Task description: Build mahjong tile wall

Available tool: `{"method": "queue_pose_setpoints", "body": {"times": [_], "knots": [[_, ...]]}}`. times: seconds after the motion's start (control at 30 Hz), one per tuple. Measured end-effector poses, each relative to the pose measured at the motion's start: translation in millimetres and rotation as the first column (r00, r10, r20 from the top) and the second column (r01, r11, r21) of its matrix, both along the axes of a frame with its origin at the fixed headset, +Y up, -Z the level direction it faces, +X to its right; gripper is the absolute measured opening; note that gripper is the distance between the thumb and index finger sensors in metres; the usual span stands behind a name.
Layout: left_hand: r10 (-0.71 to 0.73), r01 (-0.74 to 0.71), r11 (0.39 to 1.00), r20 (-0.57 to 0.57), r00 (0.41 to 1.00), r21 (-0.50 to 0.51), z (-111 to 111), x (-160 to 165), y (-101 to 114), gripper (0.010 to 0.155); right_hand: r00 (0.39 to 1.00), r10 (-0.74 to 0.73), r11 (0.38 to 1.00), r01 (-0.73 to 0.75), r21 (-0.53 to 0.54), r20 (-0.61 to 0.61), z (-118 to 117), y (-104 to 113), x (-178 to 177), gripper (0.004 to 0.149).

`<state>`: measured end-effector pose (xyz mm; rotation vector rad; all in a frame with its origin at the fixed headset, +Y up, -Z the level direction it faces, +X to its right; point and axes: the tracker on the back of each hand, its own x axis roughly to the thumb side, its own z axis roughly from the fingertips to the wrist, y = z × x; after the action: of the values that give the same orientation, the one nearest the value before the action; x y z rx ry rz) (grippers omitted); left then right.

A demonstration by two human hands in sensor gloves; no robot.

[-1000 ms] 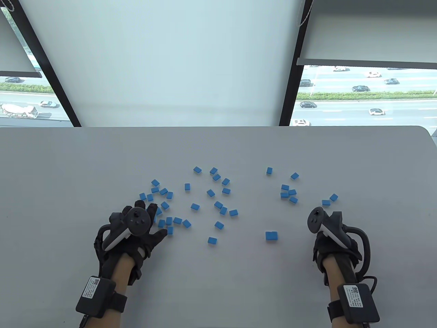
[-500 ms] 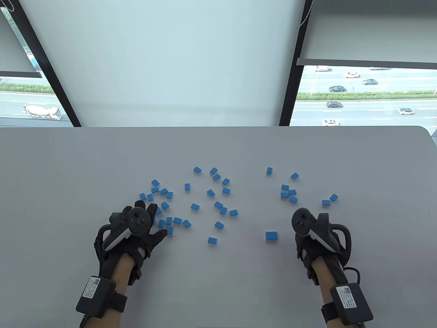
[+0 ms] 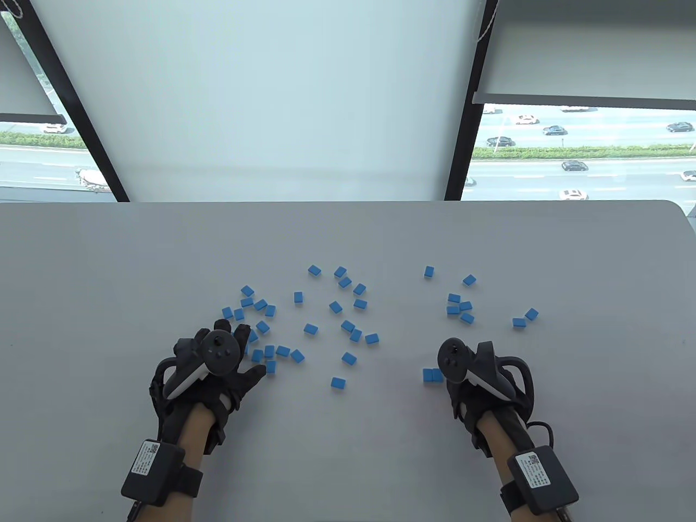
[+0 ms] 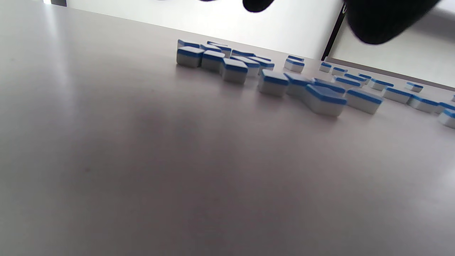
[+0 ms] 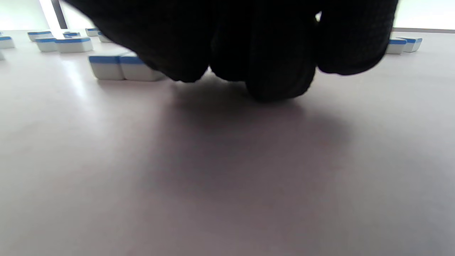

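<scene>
Several blue-backed mahjong tiles (image 3: 348, 326) lie scattered, blue side up, on the grey table (image 3: 109, 261). A pair of tiles (image 3: 432, 374) lies side by side in front. My right hand (image 3: 451, 380) is just right of that pair; in the right wrist view its fingers (image 5: 277, 53) hang bunched, tips at the table, beside the pair (image 5: 122, 67), and no tile shows among them. My left hand (image 3: 250, 350) lies with fingers spread over the near end of the left tile cluster (image 3: 261, 326), which also shows in the left wrist view (image 4: 270, 81).
A small group of tiles (image 3: 459, 307) lies beyond my right hand, and two more tiles (image 3: 524, 318) lie further right. The table's far edge (image 3: 348, 202) meets a window with blinds. The near strip of table holds only my forearms.
My right hand has slid left along the table, from well right of the tile pair to right beside it. My left hand and the tiles have not moved.
</scene>
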<state>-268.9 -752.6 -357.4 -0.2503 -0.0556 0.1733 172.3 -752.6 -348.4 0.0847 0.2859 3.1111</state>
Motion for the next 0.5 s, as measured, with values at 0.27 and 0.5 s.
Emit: {"method": "queue_pose_setpoints", "body": {"times": [0.27,0.5], "knots": [[-0.003,0.003,1.000,0.001,1.000,-0.002,0.3,0.5,0.1,0.087,1.000,0.011,1.000,-0.011,-0.007,-0.012,-0.1,-1.4,-2.8,0.056],[-0.006,0.006,1.000,0.004,1.000,0.000,-0.1,0.8,0.6,0.087,1.000,-0.012,1.000,0.012,-0.016,-0.006,0.4,0.0,-0.5,0.057]]}}
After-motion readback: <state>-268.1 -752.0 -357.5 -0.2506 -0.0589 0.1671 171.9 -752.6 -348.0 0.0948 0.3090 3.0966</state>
